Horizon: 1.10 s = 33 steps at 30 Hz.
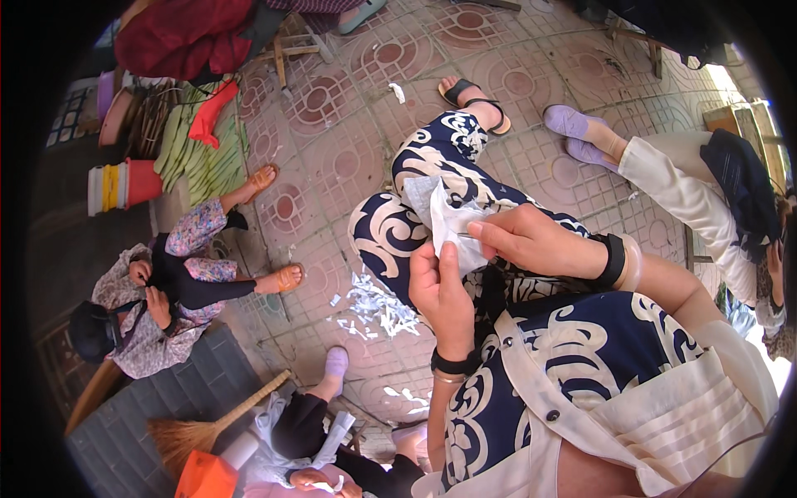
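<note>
A crumpled, thin white piece of cloth (452,217) is held over my lap, which is covered in navy and cream patterned fabric. My left hand (442,295) pinches its near edge between thumb and fingers. From the right, my right hand (525,241) is closed on the same cloth, thumb and forefinger together at its upper side. Something small and dark shows at those fingertips, too small to name. A greyish-white patch (422,197) sits at the cloth's far end; I cannot tell if it is a separate piece. Both my wrists carry black bands.
White scraps (374,305) lie scattered on the tiled floor left of my knees. A seated person (149,307) is at the left, others at the right and bottom. A straw broom (195,436) lies lower left. Long green pods (195,149) lie beside stacked buckets (124,187).
</note>
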Each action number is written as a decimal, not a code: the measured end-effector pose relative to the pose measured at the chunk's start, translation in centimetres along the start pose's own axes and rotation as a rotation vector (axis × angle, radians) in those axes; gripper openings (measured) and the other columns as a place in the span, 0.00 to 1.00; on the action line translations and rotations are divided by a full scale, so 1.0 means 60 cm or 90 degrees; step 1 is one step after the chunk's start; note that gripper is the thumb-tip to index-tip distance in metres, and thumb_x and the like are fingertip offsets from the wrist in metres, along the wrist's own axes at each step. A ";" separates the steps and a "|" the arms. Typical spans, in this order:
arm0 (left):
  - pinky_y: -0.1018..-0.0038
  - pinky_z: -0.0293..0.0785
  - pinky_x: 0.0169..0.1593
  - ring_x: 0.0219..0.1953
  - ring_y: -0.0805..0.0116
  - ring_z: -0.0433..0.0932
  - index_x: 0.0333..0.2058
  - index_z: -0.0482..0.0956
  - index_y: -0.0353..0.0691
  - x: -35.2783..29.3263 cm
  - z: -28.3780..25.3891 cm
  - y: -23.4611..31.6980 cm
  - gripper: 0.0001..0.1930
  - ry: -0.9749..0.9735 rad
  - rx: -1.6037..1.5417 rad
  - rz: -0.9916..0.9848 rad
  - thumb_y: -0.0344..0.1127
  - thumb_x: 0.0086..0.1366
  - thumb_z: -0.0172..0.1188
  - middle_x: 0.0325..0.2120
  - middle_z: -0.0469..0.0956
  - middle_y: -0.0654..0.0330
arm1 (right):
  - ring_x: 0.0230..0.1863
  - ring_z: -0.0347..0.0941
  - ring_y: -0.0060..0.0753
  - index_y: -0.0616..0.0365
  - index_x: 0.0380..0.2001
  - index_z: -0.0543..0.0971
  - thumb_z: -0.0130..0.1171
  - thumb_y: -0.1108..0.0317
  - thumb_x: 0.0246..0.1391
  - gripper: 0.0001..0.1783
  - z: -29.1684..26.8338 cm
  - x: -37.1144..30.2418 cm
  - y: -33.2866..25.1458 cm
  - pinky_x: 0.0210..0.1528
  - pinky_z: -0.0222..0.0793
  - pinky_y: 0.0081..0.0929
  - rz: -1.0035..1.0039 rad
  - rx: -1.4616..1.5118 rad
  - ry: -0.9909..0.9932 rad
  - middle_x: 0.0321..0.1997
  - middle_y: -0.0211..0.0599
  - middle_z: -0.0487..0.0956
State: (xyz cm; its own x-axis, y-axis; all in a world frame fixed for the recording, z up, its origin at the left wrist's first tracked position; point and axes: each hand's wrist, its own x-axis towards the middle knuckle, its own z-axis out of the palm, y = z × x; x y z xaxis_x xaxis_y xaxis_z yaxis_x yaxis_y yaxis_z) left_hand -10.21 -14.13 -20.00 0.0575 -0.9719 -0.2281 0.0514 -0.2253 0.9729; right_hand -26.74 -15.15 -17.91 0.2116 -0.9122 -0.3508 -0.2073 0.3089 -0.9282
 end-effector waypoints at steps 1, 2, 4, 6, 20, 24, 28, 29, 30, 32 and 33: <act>0.84 0.67 0.38 0.32 0.82 0.70 0.40 0.74 0.32 0.000 -0.002 -0.001 0.08 0.000 0.000 0.000 0.32 0.68 0.55 0.32 0.76 0.65 | 0.20 0.69 0.33 0.64 0.19 0.78 0.47 0.51 0.65 0.29 0.000 0.000 -0.001 0.28 0.66 0.30 -0.002 -0.007 0.000 0.15 0.39 0.73; 0.83 0.67 0.39 0.33 0.81 0.71 0.39 0.74 0.33 0.001 -0.004 -0.003 0.07 -0.002 -0.008 -0.007 0.31 0.68 0.55 0.33 0.77 0.64 | 0.20 0.69 0.33 0.64 0.19 0.78 0.47 0.51 0.65 0.29 0.000 0.001 -0.002 0.28 0.66 0.31 -0.005 -0.015 -0.001 0.15 0.39 0.73; 0.82 0.68 0.40 0.34 0.80 0.73 0.37 0.73 0.34 0.000 -0.007 -0.002 0.06 -0.003 -0.015 -0.013 0.31 0.68 0.55 0.33 0.77 0.63 | 0.20 0.70 0.33 0.64 0.19 0.78 0.47 0.51 0.65 0.29 0.002 0.002 0.004 0.29 0.66 0.31 -0.008 -0.007 -0.001 0.15 0.39 0.73; 0.81 0.67 0.41 0.34 0.79 0.73 0.36 0.73 0.34 0.000 -0.006 0.002 0.05 -0.008 -0.044 -0.021 0.31 0.67 0.54 0.33 0.77 0.63 | 0.20 0.70 0.34 0.64 0.19 0.78 0.47 0.51 0.65 0.29 0.004 0.003 0.007 0.29 0.66 0.31 -0.012 0.000 0.000 0.15 0.40 0.73; 0.83 0.66 0.38 0.34 0.82 0.70 0.39 0.73 0.33 0.003 -0.009 -0.002 0.07 -0.026 -0.086 -0.019 0.31 0.68 0.53 0.33 0.76 0.65 | 0.20 0.66 0.27 0.65 0.19 0.77 0.50 0.52 0.65 0.28 0.015 0.009 0.017 0.28 0.64 0.28 -0.030 0.058 0.013 0.16 0.37 0.72; 0.83 0.67 0.40 0.34 0.82 0.70 0.39 0.73 0.33 0.004 -0.010 -0.006 0.07 -0.035 -0.099 -0.017 0.31 0.68 0.53 0.34 0.76 0.65 | 0.20 0.65 0.24 0.64 0.20 0.78 0.52 0.52 0.64 0.27 0.015 0.011 0.023 0.26 0.63 0.26 -0.013 0.080 0.007 0.15 0.35 0.72; 0.83 0.67 0.39 0.34 0.82 0.70 0.39 0.73 0.33 0.003 -0.009 -0.008 0.07 -0.037 -0.100 -0.017 0.31 0.68 0.53 0.33 0.76 0.65 | 0.21 0.65 0.21 0.63 0.19 0.77 0.52 0.50 0.64 0.28 0.016 0.012 0.028 0.27 0.62 0.23 0.011 0.094 -0.010 0.17 0.31 0.72; 0.83 0.67 0.39 0.33 0.82 0.70 0.39 0.73 0.33 0.003 -0.010 -0.010 0.06 -0.038 -0.100 -0.017 0.31 0.68 0.53 0.33 0.76 0.65 | 0.19 0.64 0.21 0.63 0.18 0.77 0.54 0.51 0.63 0.27 0.018 0.014 0.026 0.25 0.61 0.24 -0.002 0.115 0.010 0.15 0.31 0.71; 0.84 0.67 0.38 0.33 0.82 0.70 0.38 0.73 0.33 0.003 -0.010 -0.011 0.06 -0.040 -0.100 -0.018 0.31 0.68 0.53 0.33 0.76 0.65 | 0.19 0.64 0.21 0.63 0.18 0.77 0.54 0.51 0.63 0.27 0.016 0.013 0.022 0.25 0.61 0.24 -0.003 0.115 0.009 0.15 0.31 0.71; 0.84 0.67 0.38 0.33 0.82 0.70 0.38 0.73 0.33 0.002 -0.010 -0.011 0.06 -0.039 -0.097 -0.018 0.31 0.68 0.53 0.32 0.76 0.65 | 0.19 0.63 0.21 0.63 0.18 0.77 0.54 0.52 0.62 0.27 0.011 0.010 0.008 0.25 0.61 0.24 0.063 0.108 -0.005 0.15 0.31 0.71; 0.84 0.67 0.38 0.33 0.82 0.70 0.38 0.73 0.33 0.002 -0.010 -0.011 0.06 -0.040 -0.095 -0.018 0.31 0.69 0.53 0.32 0.76 0.65 | 0.19 0.63 0.21 0.63 0.18 0.77 0.54 0.52 0.62 0.27 0.011 0.010 0.008 0.25 0.61 0.24 0.063 0.108 -0.005 0.15 0.31 0.71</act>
State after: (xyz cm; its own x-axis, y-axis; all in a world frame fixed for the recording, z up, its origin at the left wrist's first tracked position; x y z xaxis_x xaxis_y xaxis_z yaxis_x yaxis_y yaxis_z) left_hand -9.65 -14.07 -20.67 -0.0075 -0.9688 -0.2477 0.2004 -0.2442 0.9488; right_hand -26.11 -15.38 -18.66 0.2062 -0.8733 -0.4414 -0.0632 0.4382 -0.8966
